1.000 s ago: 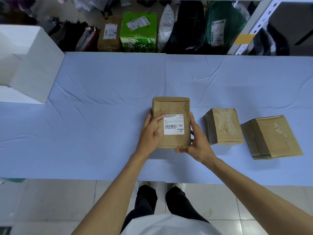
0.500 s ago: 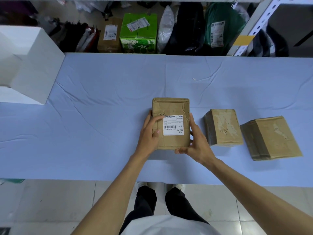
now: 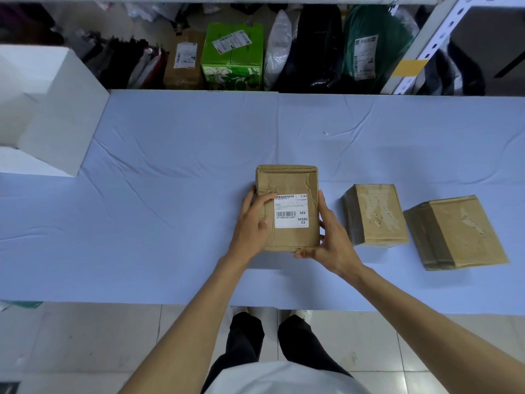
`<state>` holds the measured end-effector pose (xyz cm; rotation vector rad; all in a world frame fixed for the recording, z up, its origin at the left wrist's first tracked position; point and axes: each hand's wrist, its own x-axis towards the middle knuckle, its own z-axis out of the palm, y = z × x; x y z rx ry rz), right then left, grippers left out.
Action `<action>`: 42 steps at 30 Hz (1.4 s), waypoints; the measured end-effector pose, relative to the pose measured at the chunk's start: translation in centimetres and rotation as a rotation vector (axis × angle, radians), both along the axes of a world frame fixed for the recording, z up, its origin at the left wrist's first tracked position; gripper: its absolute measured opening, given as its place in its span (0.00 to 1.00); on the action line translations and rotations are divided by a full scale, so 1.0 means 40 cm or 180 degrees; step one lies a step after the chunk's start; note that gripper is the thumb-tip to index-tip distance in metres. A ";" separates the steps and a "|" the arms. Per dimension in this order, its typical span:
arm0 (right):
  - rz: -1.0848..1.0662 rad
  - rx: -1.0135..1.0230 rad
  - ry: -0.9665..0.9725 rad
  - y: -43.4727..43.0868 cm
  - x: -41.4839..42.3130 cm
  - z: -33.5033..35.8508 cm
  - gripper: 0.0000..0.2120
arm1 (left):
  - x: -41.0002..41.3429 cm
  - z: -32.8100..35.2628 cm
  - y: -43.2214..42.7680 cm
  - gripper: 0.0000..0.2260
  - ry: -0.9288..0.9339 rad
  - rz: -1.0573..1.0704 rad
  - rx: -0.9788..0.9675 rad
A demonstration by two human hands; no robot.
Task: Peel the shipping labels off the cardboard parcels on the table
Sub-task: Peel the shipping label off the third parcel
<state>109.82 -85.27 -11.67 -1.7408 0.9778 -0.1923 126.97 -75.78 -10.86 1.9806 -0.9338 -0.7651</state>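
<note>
crumpled brown cardboard is forming the labelled parcel, a flat rectangular box with dented, creased edges, which is sitting between both hands at the middle of the table, over a pale blue cloth that is wrinkling in long folds. a smooth white shipping label with a barcode and black print is lying flat on the right part of its top face. the left hand is gripping the parcel's left side, fingers curling round the edge and the thumb reaching over the top to the label's upper left corner. the right hand is clasping the right side, fingers running up along the edge and the thumb hooking the near right corner. just to the right, a second parcel is showing a bare top with pale, rough scuffs, and a third parcel, turned at an angle, is showing a similar torn patch. a white box with smooth flat walls is standing at the table's far left; what it is holding cannot be told. behind the table, a green printed carton, a brown box and a dark green bag are each carrying a white label.
</note>
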 end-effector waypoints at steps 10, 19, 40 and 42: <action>0.0039 0.0037 -0.0031 -0.002 -0.002 0.005 0.67 | 0.018 0.004 0.011 0.27 0.0095 -0.0182 -0.0023; 0.0043 -0.0003 -0.0017 -0.001 -0.002 0.010 0.67 | 0.022 0.009 0.014 0.27 0.0028 -0.0276 0.0064; 0.0080 -0.0018 0.0012 -0.003 0.000 0.021 0.67 | 0.040 0.005 0.014 0.28 0.0241 -0.0321 0.0049; 0.0092 -0.0022 -0.0006 -0.003 0.001 0.023 0.66 | 0.043 0.004 0.010 0.28 0.0239 -0.0328 0.0068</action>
